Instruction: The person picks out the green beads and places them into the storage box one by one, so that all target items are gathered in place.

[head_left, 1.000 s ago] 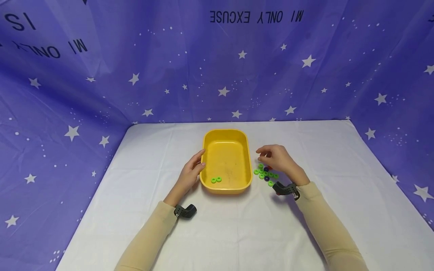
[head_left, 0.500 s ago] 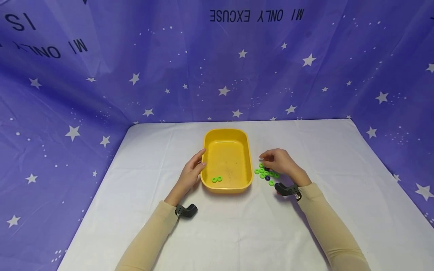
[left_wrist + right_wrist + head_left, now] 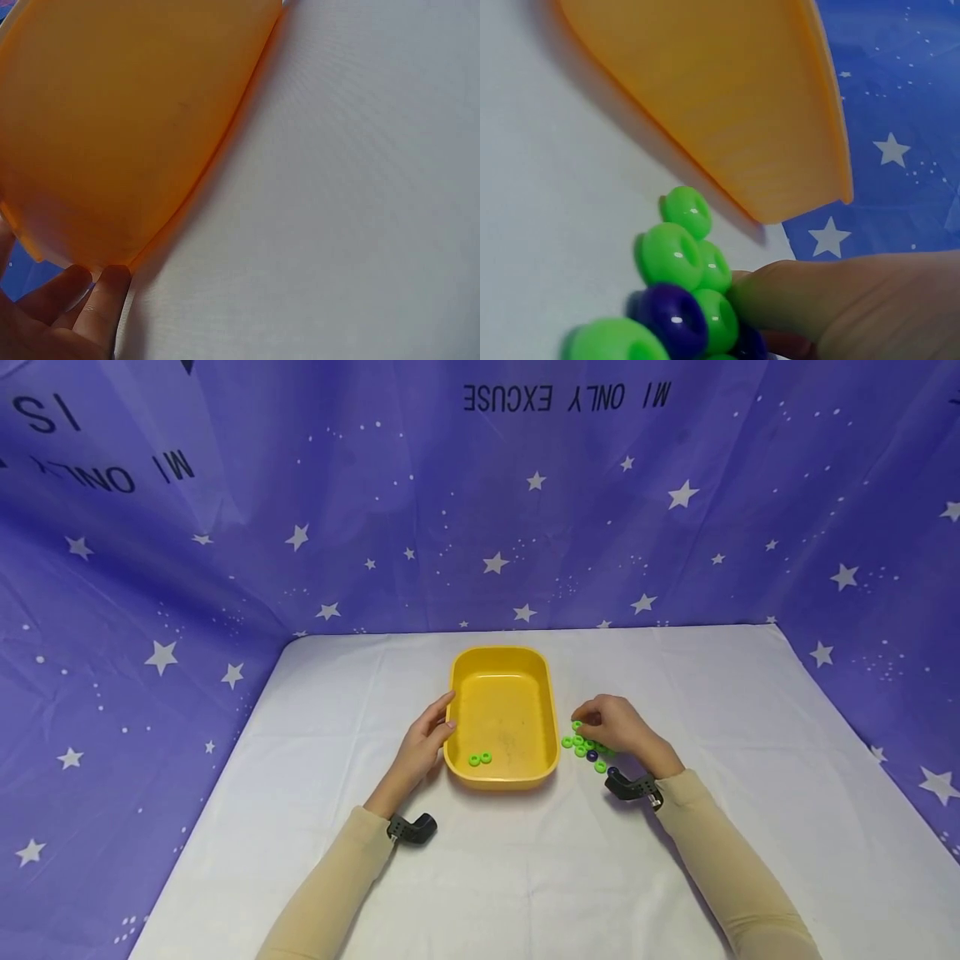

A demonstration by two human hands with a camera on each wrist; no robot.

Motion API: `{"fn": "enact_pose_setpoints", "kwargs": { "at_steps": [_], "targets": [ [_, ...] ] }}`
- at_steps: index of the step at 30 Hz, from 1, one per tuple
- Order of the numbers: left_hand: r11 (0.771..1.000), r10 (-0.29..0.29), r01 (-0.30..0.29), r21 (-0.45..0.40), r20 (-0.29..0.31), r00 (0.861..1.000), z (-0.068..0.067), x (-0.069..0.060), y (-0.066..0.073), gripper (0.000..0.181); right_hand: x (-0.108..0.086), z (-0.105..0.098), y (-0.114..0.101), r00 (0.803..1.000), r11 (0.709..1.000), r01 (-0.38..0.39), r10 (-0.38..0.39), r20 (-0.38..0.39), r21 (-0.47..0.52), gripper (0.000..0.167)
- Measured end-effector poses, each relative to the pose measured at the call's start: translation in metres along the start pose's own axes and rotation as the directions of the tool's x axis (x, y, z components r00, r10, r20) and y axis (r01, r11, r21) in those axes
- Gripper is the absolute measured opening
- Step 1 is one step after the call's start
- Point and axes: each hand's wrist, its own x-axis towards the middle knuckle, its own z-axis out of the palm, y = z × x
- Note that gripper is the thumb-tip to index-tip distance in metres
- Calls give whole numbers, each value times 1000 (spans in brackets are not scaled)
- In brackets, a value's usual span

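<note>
A yellow tray [image 3: 501, 781] stands on the table with two green ring-shaped beads [image 3: 480, 759] inside, near its front wall. My left hand [image 3: 422, 745] rests on the tray's left side, its thumb and index tips at the rim. In the left wrist view fingertips [image 3: 111, 281] touch the outer wall. Right of the tray, several green ring-shaped beads [image 3: 671, 255] and a dark purple one [image 3: 673, 321] lie in a pile. My right hand [image 3: 618, 727] is over this pile with bent fingers; its thumb [image 3: 780, 296] touches a green bead. Whether it pinches one is hidden.
A white cloth [image 3: 480, 877] covers the table. Behind it hangs a purple-blue curtain [image 3: 420, 585] with stars and lettering. Black wrist cameras sit on both forearms, the right one [image 3: 630, 787] close to the pile's front edge.
My right hand has lowered onto the pile, and its thumb and fingers have drawn closer together. An orange-red piece seen beside it earlier is now hidden. My left hand and the tray stay put.
</note>
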Motion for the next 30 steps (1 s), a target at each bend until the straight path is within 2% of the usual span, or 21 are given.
{"fn": "enact_pose_setpoints", "kwargs": {
  "at_steps": [10, 24, 30],
  "targets": [
    [1000, 6, -6, 6, -1, 1000, 0, -2, 1, 53, 2, 1, 1, 1000, 999, -23, 23, 8, -27, 28],
    [1000, 6, -6, 3, -1, 1000, 1, -1, 1, 53, -1, 2, 1, 1000, 1000, 20, -20, -20, -24, 25],
    [1000, 11, -11, -5, -2, 1000, 1, -1, 2, 53, 0, 1, 1, 1000, 1000, 16, -16, -21, -10, 26]
  ]
}}
